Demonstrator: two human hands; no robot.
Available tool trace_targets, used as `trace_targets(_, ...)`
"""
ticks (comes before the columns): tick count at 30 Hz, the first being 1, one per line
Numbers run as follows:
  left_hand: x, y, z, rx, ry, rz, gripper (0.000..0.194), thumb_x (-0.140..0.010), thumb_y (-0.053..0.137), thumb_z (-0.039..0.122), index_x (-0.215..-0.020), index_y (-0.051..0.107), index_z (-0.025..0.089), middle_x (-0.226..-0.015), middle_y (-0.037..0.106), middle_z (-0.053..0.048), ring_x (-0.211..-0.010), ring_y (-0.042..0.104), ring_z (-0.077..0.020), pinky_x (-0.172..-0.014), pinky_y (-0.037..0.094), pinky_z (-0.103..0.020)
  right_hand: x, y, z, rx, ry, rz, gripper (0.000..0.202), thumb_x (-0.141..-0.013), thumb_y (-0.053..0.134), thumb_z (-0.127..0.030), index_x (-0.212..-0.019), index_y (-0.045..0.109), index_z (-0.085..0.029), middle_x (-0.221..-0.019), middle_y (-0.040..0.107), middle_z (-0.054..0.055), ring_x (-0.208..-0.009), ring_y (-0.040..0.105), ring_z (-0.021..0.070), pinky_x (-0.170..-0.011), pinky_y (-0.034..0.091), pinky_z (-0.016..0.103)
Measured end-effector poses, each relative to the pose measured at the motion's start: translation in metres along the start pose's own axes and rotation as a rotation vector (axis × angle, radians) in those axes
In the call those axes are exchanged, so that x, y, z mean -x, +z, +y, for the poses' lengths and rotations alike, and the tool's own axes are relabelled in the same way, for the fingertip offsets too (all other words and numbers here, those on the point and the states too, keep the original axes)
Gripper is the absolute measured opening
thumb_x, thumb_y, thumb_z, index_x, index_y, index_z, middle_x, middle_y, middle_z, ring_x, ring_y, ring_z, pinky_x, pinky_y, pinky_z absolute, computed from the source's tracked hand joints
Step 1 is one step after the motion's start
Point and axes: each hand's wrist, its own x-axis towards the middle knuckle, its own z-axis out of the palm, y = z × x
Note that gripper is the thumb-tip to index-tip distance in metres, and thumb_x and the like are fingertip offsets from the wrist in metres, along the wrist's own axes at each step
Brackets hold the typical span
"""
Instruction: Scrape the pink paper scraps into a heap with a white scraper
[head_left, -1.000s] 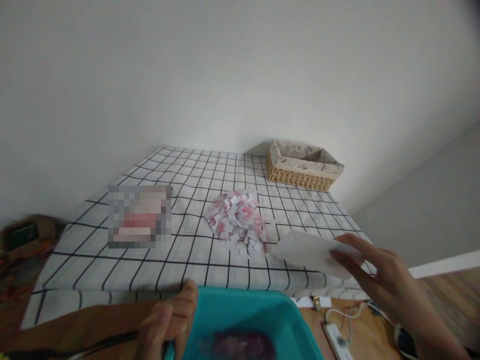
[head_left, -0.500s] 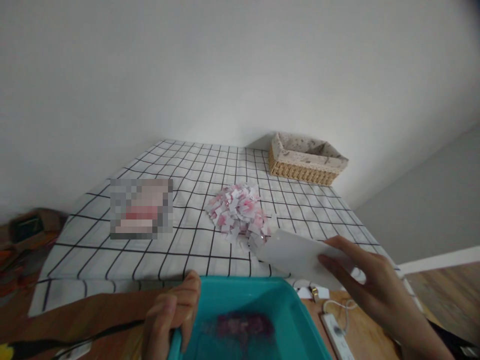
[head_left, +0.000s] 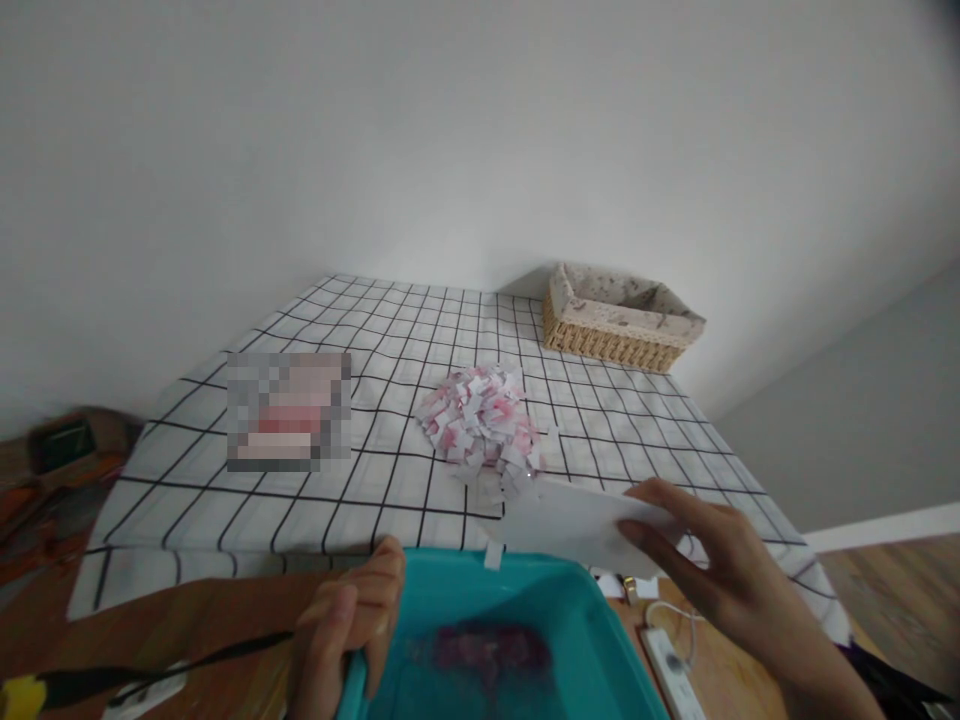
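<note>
My left hand point(head_left: 352, 625) is wrapped round the left rim of a teal bin point(head_left: 607, 630), just below the table's front edge. A blurred dark reddish shape shows on the bin's bottom. Between thumb and fingers, my right hand point(head_left: 697, 560) pinches a white card point(head_left: 574, 520), its left end beside a heap of white and pink paper scraps point(head_left: 480, 410). One small white scrap point(head_left: 493, 555) sits at the bin's far rim. The heap lies on a white cloth with a black grid point(head_left: 375, 400).
A lined wicker basket point(head_left: 619, 325) stands at the back right of the cloth. A pixelated item point(head_left: 289, 410) lies on the left. At the lower right, a white power strip point(head_left: 671, 675) and cable rest on wood.
My right hand has moved the card left and slightly down, nearer the bin's far rim. A small scrap now shows at that rim. The view has shifted slightly.
</note>
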Motion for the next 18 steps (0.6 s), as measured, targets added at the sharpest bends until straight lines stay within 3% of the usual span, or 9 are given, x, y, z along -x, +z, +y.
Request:
trace_targets(2, 0.000, -0.002, 0.000, -0.013, 0.001, -0.043, 0.065, -0.096, 0.012, 0.030, -0.037, 0.036, 0.017, -0.037, 0.041, 0.002, -0.043, 0.042, -0.0133, -0.075, 0.038, -0.036, 0.000, 0.000, -0.001, -0.005, -0.018, -0.006, 0.008, -0.089, 0.048, -0.027, -0.083, 0.053, -0.023, -0.065, 0.060, -0.004, -0.056, 0.058, 0.0110, -0.050, 0.045, 0.019)
trace_targets(8, 0.001, -0.004, -0.004, -0.033, 0.021, -0.055, 0.066, -0.096, 0.012, 0.032, -0.036, 0.034, 0.016, -0.034, 0.041, 0.003, -0.040, 0.043, -0.0124, -0.078, 0.038, -0.036, -0.009, 0.000, -0.002, 0.126, 0.024, 0.215, 0.009, -0.087, 0.049, -0.030, -0.082, 0.050, -0.022, -0.056, 0.054, -0.005, -0.044, 0.050, 0.0097, -0.037, 0.037, 0.018)
trace_targets(18, -0.003, -0.001, -0.002, -0.019, 0.091, -0.026, 0.067, -0.097, 0.013, 0.029, -0.035, 0.033, 0.015, -0.032, 0.038, 0.004, -0.036, 0.040, -0.0099, -0.070, 0.039, -0.033, -0.011, 0.005, -0.010, 0.092, -0.050, 0.124, 0.008, -0.089, 0.048, -0.027, -0.083, 0.049, -0.022, -0.057, 0.053, -0.005, -0.045, 0.050, 0.0086, -0.041, 0.038, 0.018)
